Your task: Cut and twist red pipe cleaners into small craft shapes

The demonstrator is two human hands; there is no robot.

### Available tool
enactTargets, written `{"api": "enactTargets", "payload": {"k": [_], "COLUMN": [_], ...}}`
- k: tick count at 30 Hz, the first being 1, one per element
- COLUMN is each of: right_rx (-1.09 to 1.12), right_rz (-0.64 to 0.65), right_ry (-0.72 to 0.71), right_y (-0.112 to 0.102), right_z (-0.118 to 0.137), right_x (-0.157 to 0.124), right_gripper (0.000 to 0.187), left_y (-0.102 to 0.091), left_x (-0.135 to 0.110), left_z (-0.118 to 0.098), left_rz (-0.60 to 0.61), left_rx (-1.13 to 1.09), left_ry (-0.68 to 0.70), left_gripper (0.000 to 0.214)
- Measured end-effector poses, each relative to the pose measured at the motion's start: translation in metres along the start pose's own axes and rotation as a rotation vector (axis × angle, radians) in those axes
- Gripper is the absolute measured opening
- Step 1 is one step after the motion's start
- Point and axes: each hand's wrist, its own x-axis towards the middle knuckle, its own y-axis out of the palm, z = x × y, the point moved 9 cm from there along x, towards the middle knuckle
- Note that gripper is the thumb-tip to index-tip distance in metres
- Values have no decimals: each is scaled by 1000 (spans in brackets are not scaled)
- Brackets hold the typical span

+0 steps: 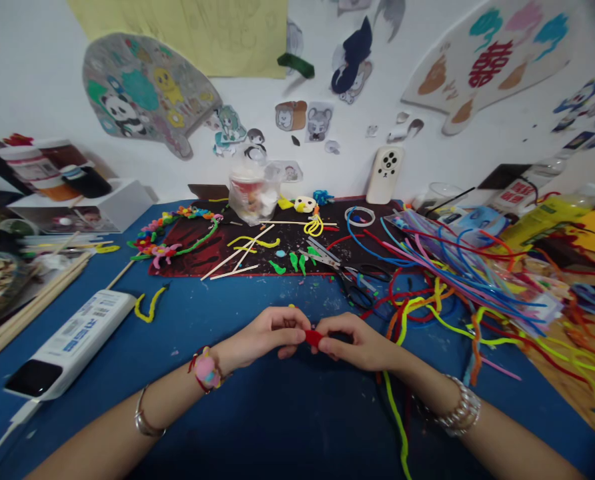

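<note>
My left hand point(272, 333) and my right hand point(352, 343) meet above the blue table point(77, 427), and their fingers pinch a short piece of red pipe cleaner point(313, 339) from both sides. Most of that piece is hidden by my fingers. A long green pipe cleaner point(395, 420) runs down the table just below my right wrist. Farther up, a pair of black-handled scissors point(350, 277) lies near the edge of a dark work mat point(247, 250). A loose heap of coloured pipe cleaners point(457, 267) spreads to the right of my right hand.
Wooden sticks point(232, 253) and small green and yellow pieces lie on the mat. A pipe-cleaner flower garland point(172, 237) rests at its left end. A white rectangular device point(70, 340) lies on the table's left side. A white wall with stickers stands behind.
</note>
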Motion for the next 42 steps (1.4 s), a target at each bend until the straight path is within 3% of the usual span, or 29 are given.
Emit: {"api": "enactTargets", "payload": {"k": [8, 14, 19, 24, 28, 32, 38, 42], "right_rx": [-18, 107, 228, 412, 431, 339, -109, -328], "right_rz": [-40, -120, -215, -172, -144, -163, -318, -415], "right_ry": [-41, -108, -79, -100, -133, -161, -296, -386], "right_y": [-3, -10, -15, -5, 0, -6, -29, -33], "right_z": [5, 8, 3, 4, 5, 11, 34, 43], "right_x": [2, 1, -1, 1, 2, 0, -10, -14], "right_gripper": [26, 22, 15, 17, 19, 20, 12, 10], "left_y": [5, 21, 18, 22, 29, 26, 4, -3], "left_x": [-1, -5, -4, -5, -6, -6, -3, -1], "left_z": [5, 4, 2, 4, 6, 4, -4, -7], "left_rz": [-4, 55, 25, 65, 99, 84, -59, -118], "left_rx": [-172, -347, -358, -361, -395, -366, -284, -184], "left_ry": [-22, -34, -15, -18, -36, -8, 54, 110], "left_gripper": [17, 17, 18, 21, 22, 22, 14, 17]}}
